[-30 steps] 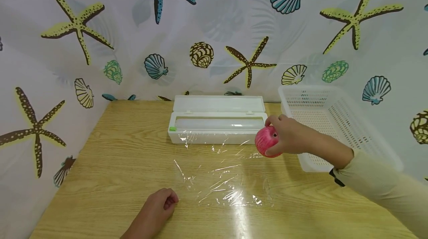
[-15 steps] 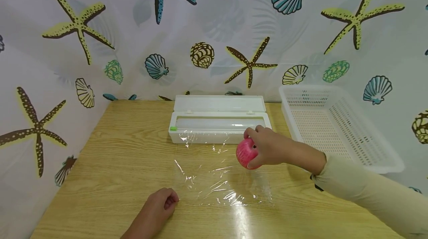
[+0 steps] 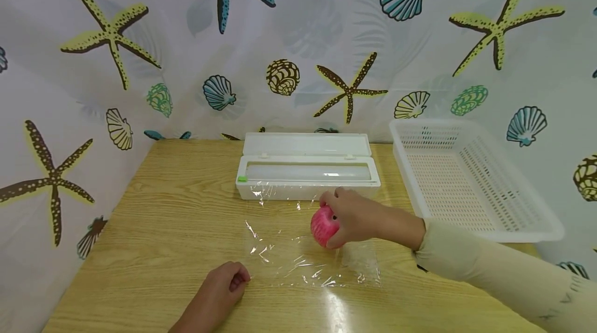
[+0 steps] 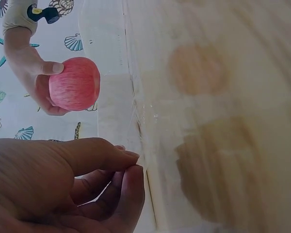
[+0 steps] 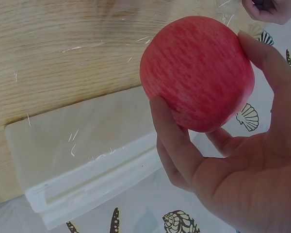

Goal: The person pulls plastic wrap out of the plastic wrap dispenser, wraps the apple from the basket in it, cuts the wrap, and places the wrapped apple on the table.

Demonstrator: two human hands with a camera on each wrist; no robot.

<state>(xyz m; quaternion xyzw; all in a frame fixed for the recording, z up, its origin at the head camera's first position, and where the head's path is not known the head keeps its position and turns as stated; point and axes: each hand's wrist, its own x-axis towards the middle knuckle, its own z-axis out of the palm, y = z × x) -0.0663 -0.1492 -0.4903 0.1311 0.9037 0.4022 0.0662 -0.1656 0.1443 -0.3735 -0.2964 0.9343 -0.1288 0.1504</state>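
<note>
My right hand grips a red apple from its right side. It holds the apple above a sheet of clear cling film pulled out from a white dispenser box. In the right wrist view the fingers and thumb wrap the apple. My left hand is low on the table at the film's near left corner, thumb and index finger pinched together there. The left wrist view shows those fingertips meeting; the film between them hardly shows. The apple appears beyond them.
The dispenser's lid stands raised at the back, with the film roll inside. A white perforated basket sits at the right. Behind the wooden table hangs a cloth printed with starfish and shells.
My right hand has carried the apple leftward and toward me, from beside the basket to over the film. The left hand has stayed in place.
</note>
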